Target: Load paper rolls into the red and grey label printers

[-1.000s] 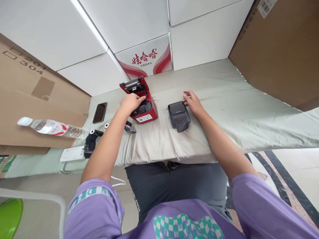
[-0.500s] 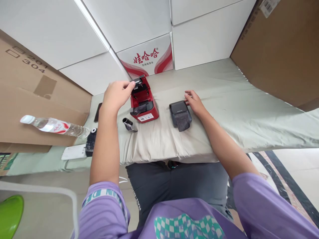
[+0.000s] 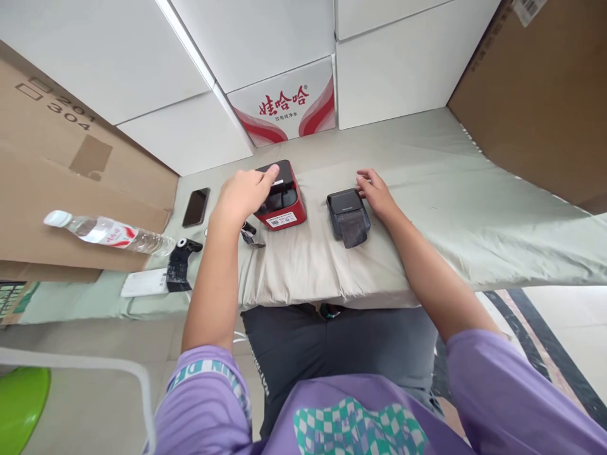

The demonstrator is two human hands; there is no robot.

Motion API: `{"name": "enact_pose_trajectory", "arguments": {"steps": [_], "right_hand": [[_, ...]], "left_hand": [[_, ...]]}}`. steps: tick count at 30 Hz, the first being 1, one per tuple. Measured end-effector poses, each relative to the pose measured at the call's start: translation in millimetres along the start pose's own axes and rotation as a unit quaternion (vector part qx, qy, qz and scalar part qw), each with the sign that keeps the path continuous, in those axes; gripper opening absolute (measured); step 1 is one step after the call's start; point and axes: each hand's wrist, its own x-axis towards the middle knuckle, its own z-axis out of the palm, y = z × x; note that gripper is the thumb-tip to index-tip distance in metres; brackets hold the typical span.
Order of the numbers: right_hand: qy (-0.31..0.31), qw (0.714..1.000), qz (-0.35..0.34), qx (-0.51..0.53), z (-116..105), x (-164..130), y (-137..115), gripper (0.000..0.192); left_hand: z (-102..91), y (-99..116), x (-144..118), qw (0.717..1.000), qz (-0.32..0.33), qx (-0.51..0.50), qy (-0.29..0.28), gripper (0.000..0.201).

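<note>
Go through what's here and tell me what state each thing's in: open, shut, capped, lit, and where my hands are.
Red printer: lid nearly or fully down, cannot tell which.
Small dark printer: cover shut, dark strip hanging from its front.
Phone: lying flat, screen dark.
Bottle: cap on.
Left hand: on the red printer's lid.
Right hand: at the small printer's side.

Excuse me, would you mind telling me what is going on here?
A person's left hand is on the black lid of a red device; the lid is down, perhaps not fully closed. The right hand is beside a smaller dark device with a dark strip at its front. A phone lies to the left.
</note>
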Motion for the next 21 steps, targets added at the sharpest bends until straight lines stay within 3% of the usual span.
{"name": "enact_pose_trajectory", "arguments": {"steps": [3, 14, 21], "right_hand": [[0.002, 1.0, 0.003, 0.003, 0.3, 0.3, 0.1, 0.038], [0.008, 1.0, -0.006, 0.002, 1.3, -0.3, 3.3, 0.035], [0.005, 1.0, -0.008, 0.0, 1.9, -1.2, 3.8, 0.038]], "left_hand": [[3.1, 2.8, -4.0, 1.0, -0.015, -0.008, -0.021, 0.076], [8.3, 12.8, 14.3, 0.999, -0.05, 0.003, -0.005, 0.089], [13.2, 15.0, 11.8, 0.998, -0.058, 0.019, -0.014, 0.083]]}}
